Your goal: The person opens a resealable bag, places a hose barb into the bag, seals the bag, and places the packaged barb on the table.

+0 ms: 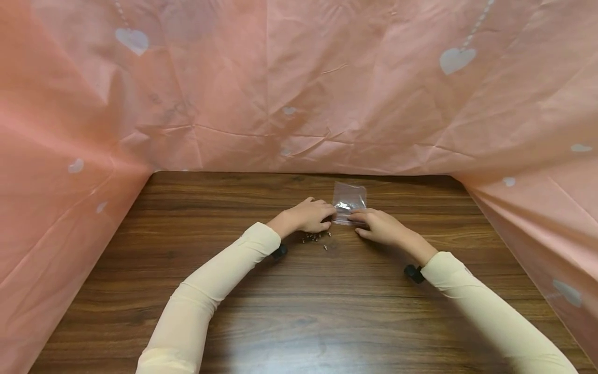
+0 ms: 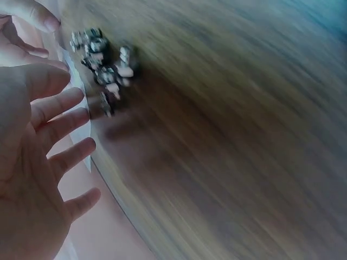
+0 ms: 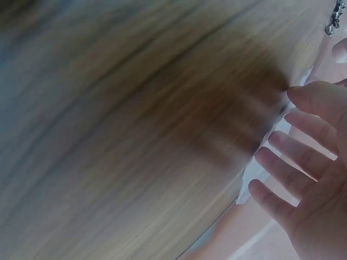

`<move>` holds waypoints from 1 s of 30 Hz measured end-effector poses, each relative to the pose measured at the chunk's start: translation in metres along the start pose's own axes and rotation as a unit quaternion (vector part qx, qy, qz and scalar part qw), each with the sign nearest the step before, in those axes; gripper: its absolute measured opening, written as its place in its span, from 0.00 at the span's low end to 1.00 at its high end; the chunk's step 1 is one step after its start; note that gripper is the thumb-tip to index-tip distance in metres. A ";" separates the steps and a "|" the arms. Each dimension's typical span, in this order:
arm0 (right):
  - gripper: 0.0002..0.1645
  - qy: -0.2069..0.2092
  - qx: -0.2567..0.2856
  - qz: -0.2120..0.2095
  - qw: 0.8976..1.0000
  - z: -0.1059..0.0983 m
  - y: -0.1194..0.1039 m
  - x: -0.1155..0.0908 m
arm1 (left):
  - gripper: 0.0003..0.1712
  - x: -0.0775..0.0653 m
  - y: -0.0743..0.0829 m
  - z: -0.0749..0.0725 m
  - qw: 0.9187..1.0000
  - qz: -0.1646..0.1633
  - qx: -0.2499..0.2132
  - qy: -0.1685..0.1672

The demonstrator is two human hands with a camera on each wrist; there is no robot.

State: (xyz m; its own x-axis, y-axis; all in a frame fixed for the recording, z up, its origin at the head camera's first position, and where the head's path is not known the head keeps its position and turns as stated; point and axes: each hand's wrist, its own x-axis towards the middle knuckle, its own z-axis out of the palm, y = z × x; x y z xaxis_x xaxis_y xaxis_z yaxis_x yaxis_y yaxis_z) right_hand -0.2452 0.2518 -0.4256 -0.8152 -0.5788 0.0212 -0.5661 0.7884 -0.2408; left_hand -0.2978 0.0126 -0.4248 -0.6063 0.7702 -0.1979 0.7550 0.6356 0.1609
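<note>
A small clear plastic bag (image 1: 350,195) lies flat near the table's far side in the head view. At its left edge are the fingertips of my left hand (image 1: 314,215), whose fingers stretch out loosely. My right hand (image 1: 384,227) rests its fingers on the bag's lower right part, and in the right wrist view they are spread and extended beside the bag's pale edge (image 3: 254,172). Several small metal screw-like pieces (image 2: 103,59) lie in a loose cluster on the wood, just below my left hand in the head view. Neither hand grips anything.
The brown wood-grain table (image 1: 299,311) stretches toward me. Pink cloth (image 1: 299,88) with white hearts rises along its back and both sides. A dark wrist device (image 1: 413,273) sits by my right cuff, another (image 1: 280,251) by the left.
</note>
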 end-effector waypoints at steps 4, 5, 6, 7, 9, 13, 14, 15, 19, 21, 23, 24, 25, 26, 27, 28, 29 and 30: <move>0.22 0.006 0.001 -0.010 1.000 0.001 -0.008 0.012 | 0.30 -0.006 -0.009 0.001 1.000 -0.005 0.003 0.009; 0.22 0.007 0.000 -0.013 1.000 0.002 -0.009 0.014 | 0.29 -0.007 -0.011 0.002 1.000 -0.005 0.002 0.011; 0.22 0.008 -0.001 -0.016 1.000 0.003 -0.011 0.017 | 0.29 -0.009 -0.013 0.002 1.000 -0.004 0.001 0.014; 0.21 0.010 -0.003 -0.019 1.000 0.004 -0.013 0.019 | 0.29 -0.010 -0.015 0.003 1.000 -0.004 -0.002 0.017; 0.21 0.015 -0.008 -0.023 1.000 0.006 -0.016 0.024 | 0.29 -0.013 -0.019 0.006 1.000 -0.001 -0.002 0.022; 0.19 0.030 -0.026 -0.037 0.999 0.008 -0.022 0.030 | 0.29 -0.018 -0.026 0.009 0.999 0.000 0.003 0.036; 0.19 0.033 -0.030 -0.040 0.998 0.008 -0.024 0.032 | 0.30 -0.019 -0.028 0.009 0.999 0.000 0.004 0.040; 0.18 0.035 -0.032 -0.043 0.998 0.008 -0.025 0.034 | 0.31 -0.021 -0.030 0.009 0.999 -0.002 0.004 0.043; 0.18 0.035 -0.046 -0.046 0.997 0.009 -0.029 0.040 | 0.33 -0.024 -0.036 0.010 0.999 -0.007 -0.006 0.049; 0.18 0.035 -0.052 -0.047 0.997 0.009 -0.030 0.043 | 0.32 -0.024 -0.038 0.010 0.998 -0.004 -0.014 0.055; 0.18 0.038 -0.054 -0.048 0.997 0.009 -0.032 0.045 | 0.31 -0.026 -0.040 0.010 0.998 0.002 -0.024 0.064; 0.18 0.041 -0.054 -0.049 0.996 0.009 -0.032 0.047 | 0.30 -0.026 -0.040 0.010 0.997 0.005 -0.028 0.070; 0.18 0.042 -0.052 -0.049 0.997 0.009 -0.033 0.048 | 0.29 -0.027 -0.041 0.010 0.996 0.009 -0.033 0.077; 0.19 0.043 -0.051 -0.049 0.997 0.009 -0.034 0.049 | 0.28 -0.028 -0.041 0.010 0.996 0.013 -0.037 0.083; 0.19 0.043 -0.048 -0.048 0.997 0.009 -0.034 0.050 | 0.28 -0.029 -0.042 0.010 0.995 0.014 -0.041 0.088; 0.19 0.043 -0.046 -0.048 0.997 0.009 -0.035 0.051 | 0.27 -0.030 -0.043 0.010 0.995 0.015 -0.042 0.094; 0.19 0.043 -0.044 -0.047 0.997 0.008 -0.036 0.052 | 0.27 -0.031 -0.043 0.010 0.994 0.015 -0.045 0.099; 0.19 0.041 -0.042 -0.046 0.997 0.008 -0.037 0.053 | 0.26 -0.032 -0.044 0.010 0.993 0.015 -0.047 0.104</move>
State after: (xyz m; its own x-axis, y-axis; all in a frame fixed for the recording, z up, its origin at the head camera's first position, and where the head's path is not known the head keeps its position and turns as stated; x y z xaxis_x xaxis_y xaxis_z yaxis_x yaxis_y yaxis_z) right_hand -0.2669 0.1903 -0.4236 -0.7649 -0.6328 0.1200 -0.6441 0.7498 -0.1517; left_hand -0.3092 -0.0403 -0.4350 -0.6290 0.7773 0.0106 0.7534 0.6062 0.2548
